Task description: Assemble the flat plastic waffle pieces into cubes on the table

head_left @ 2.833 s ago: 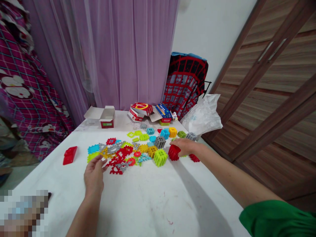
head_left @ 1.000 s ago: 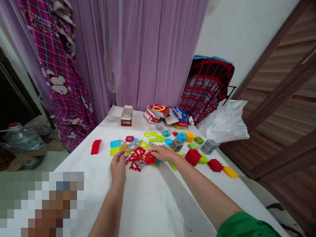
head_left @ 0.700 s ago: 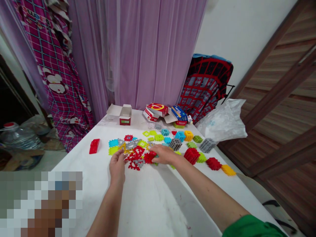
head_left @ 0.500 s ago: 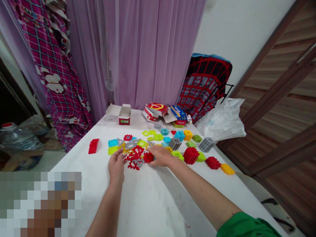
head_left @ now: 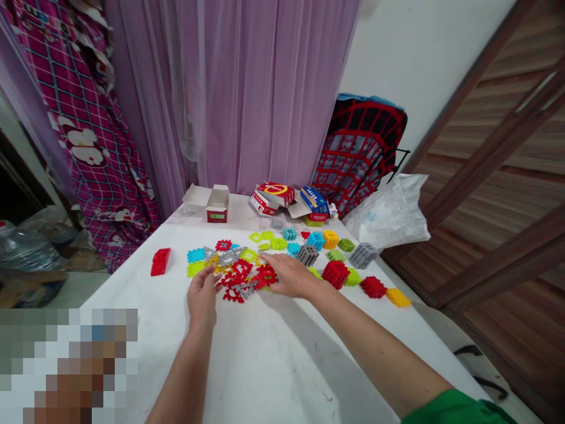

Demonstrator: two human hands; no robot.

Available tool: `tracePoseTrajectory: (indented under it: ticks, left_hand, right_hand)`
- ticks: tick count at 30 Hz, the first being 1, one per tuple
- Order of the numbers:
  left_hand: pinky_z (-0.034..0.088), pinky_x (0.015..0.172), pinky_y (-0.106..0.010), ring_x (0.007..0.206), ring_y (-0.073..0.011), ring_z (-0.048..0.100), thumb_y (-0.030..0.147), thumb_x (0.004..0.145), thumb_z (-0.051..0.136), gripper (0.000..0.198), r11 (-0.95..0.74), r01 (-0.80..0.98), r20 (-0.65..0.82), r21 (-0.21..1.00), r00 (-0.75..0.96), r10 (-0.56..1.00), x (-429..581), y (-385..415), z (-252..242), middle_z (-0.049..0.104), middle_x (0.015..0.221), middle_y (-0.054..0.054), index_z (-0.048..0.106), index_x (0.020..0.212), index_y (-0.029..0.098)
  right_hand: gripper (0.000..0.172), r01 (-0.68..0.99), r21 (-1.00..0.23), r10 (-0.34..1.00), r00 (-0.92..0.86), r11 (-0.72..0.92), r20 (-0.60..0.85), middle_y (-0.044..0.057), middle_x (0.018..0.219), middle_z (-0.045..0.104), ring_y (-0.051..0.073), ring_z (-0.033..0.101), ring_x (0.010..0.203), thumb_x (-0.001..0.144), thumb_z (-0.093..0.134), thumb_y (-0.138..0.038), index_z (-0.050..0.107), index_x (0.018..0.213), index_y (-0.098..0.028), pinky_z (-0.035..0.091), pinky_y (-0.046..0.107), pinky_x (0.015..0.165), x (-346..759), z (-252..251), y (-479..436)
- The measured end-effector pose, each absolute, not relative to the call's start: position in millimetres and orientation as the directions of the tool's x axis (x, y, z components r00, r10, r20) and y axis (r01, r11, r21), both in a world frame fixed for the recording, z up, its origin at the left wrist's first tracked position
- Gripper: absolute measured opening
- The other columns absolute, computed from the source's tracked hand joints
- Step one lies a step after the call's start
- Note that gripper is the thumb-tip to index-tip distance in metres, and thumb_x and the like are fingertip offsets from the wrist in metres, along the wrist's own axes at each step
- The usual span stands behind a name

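Loose notched plastic pieces lie in a heap at the middle of the white table [head_left: 265,359]. My left hand [head_left: 203,294] is at the heap's left edge beside red pieces [head_left: 238,274], fingers curled a little and apart, nothing seen in them. My right hand [head_left: 289,275] is at the heap's right side, thumb and fingers around a red square piece [head_left: 266,275]. To the right stand sorted stacks: a red stack [head_left: 334,274], a grey stack [head_left: 308,254], a blue stack [head_left: 315,240] and a yellow stack [head_left: 330,239]. A blue square [head_left: 196,255] lies at the heap's left.
A red curved piece [head_left: 160,261] lies at the left. Along the back are an open small box [head_left: 218,213], a red box [head_left: 276,191] and a blue box [head_left: 314,200]. A clear plastic bag [head_left: 391,215] sits at the right edge.
The view has shifted slightly, moving the table's things a little left. The red square piece by my right hand now shows more of its face. My left hand has barely moved.
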State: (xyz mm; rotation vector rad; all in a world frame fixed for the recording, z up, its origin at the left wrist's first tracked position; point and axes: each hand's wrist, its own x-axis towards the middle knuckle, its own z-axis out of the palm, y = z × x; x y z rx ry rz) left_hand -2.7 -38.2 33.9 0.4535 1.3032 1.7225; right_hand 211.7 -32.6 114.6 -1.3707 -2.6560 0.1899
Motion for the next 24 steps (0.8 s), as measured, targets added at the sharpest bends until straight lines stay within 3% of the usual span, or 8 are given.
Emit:
tracePoseTrajectory:
  ticks: [6, 12, 17, 20, 24]
  left_hand:
    - [0.048, 0.056, -0.021, 0.075, -0.0114, 0.063, 0.025, 0.063, 0.063, 0.027, -0.037, -0.440, -0.225, 0.897, -0.527, 0.819, -3, -39, 35, 0.065, 0.103, -0.004, 0.064, 0.088, 0.018]
    - [0.046, 0.054, -0.020, 0.076, -0.0120, 0.062, 0.026, 0.058, 0.065, 0.031, -0.030, -0.408, -0.207, 0.912, -0.524, 0.826, -3, -38, 36, 0.065, 0.100, -0.003, 0.064, 0.087, 0.019]
    - [0.045, 0.053, -0.020, 0.074, -0.0117, 0.062, 0.028, 0.059, 0.064, 0.030, -0.033, -0.377, -0.186, 0.925, -0.529, 0.828, -3, -37, 34, 0.065, 0.102, -0.003, 0.064, 0.087, 0.019]
    - [0.044, 0.051, -0.020, 0.074, -0.0118, 0.062, 0.029, 0.062, 0.062, 0.028, -0.038, -0.323, -0.149, 0.946, -0.536, 0.831, -2, -37, 32, 0.066, 0.104, -0.004, 0.064, 0.088, 0.019]
    - [0.045, 0.051, -0.020, 0.074, -0.0125, 0.063, 0.029, 0.063, 0.061, 0.029, -0.038, -0.273, -0.119, 0.961, -0.533, 0.838, -1, -37, 30, 0.067, 0.105, -0.005, 0.065, 0.090, 0.019]
  right_hand:
    - [0.079, 0.801, -0.174, 0.820, -0.556, 0.573, 0.137, 0.013, 0.139, 0.054, 0.027, 0.050, 0.128, 0.074, 0.066, -0.018, 0.037, 0.147, -0.020, 0.041, 0.041, 0.106, 251, 133, -40]
    - [0.065, 0.854, -0.133, 0.862, -0.486, 0.504, 0.143, 0.013, 0.131, 0.057, 0.026, 0.054, 0.121, 0.072, 0.059, -0.006, 0.052, 0.135, -0.019, 0.043, 0.041, 0.103, 317, 160, -51]
    - [0.049, 0.680, -0.103, 0.686, -0.726, 0.726, 0.043, 0.012, 0.126, 0.061, 0.022, 0.058, 0.114, 0.080, 0.057, -0.007, 0.058, 0.127, -0.019, 0.048, 0.034, 0.096, 309, 132, -94]
    - [0.038, 0.590, -0.023, 0.589, -0.808, 0.807, -0.019, 0.013, 0.121, 0.063, 0.021, 0.060, 0.107, 0.087, 0.053, -0.007, 0.059, 0.123, -0.017, 0.052, 0.033, 0.089, 288, 99, -105]
    - [0.029, 0.500, 0.089, 0.499, -0.866, 0.861, 0.041, 0.014, 0.130, 0.061, 0.021, 0.054, 0.120, 0.097, 0.045, -0.012, 0.061, 0.121, -0.019, 0.049, 0.036, 0.096, 273, 77, -93]
